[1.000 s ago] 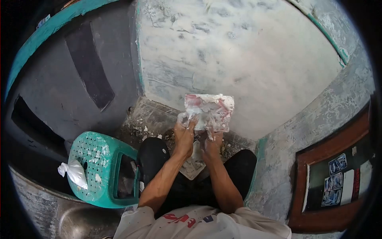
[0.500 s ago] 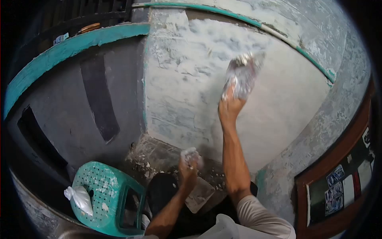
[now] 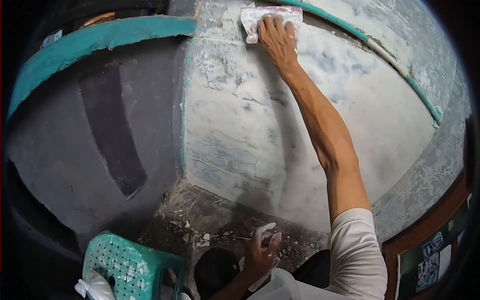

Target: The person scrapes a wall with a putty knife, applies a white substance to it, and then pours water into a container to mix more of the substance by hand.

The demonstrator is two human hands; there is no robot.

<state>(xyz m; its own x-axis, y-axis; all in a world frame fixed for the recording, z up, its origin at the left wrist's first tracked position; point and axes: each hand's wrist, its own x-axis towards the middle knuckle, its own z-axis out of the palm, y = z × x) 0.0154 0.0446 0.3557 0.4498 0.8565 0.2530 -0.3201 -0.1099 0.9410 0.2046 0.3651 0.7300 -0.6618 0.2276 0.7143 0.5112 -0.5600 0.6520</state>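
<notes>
My right hand [image 3: 280, 42] reaches up to the top of the white-smeared wall [image 3: 235, 135], its fingers spread over a flat plastering blade [image 3: 250, 22] that lies against the surface below the green pipe [image 3: 345, 30]. Low in the view, above my lap, my left hand [image 3: 263, 247] has its thumb and fingers curled and apart, with white paste on them. A thin tool or edge seems to show beside it, too unclear to name. Part of a pale object [image 3: 262, 282] is below that hand.
At lower left stands a green plastic stool [image 3: 127, 260] with a white plastic bag [image 3: 95, 287] on it. Rubble [image 3: 200, 235] lies along the wall's foot. A teal ledge [image 3: 105, 37] crosses the upper left; a framed board [image 3: 430, 260] is at lower right.
My right hand has moved up and left with the blade, now flat on the wall near its top. My left hand has moved down and right, its fingers more spread. The view has shifted.
</notes>
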